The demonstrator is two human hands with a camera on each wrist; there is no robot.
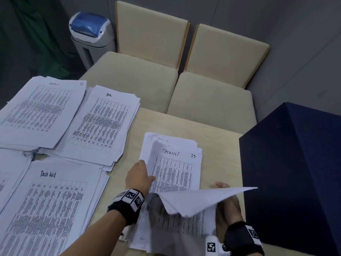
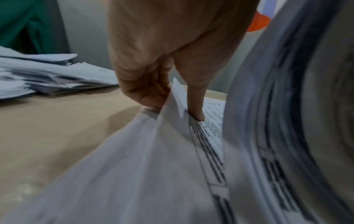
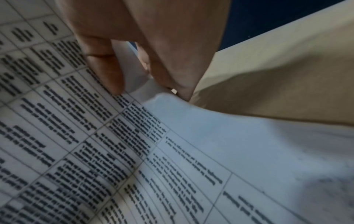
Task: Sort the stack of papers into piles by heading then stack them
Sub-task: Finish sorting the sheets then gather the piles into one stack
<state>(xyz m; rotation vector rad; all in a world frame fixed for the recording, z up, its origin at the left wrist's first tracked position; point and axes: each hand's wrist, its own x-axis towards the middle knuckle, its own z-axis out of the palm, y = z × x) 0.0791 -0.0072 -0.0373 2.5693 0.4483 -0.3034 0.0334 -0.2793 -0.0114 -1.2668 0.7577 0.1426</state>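
Between both hands [image 1: 139,177] [image 1: 227,202] lies the unsorted paper stack [image 1: 177,170].

Grey walls [image 1: 304,24], two beige cushioned chairs [image 1: 212,100], green curtain [image 1: 27,34], white-and-blue bin [image 1: 92,34], dark blue box [image 1: 295,172]

A handwritten heading "Task List" is showing at the top of the nearest left pile [image 1: 46,209], above its printed grid, whose small type is blurring past reading. The sheet [image 1: 175,170] under the left hand [image 1: 139,177] is carrying "TASKLIST" by hand with the number "23" at its upper right corner. The far left pile [image 1: 39,109] is bearing "12" in its corner beside a heading too faint to read, and the pile next to it [image 1: 103,122] is showing a short scrawl that looks like "Hn".
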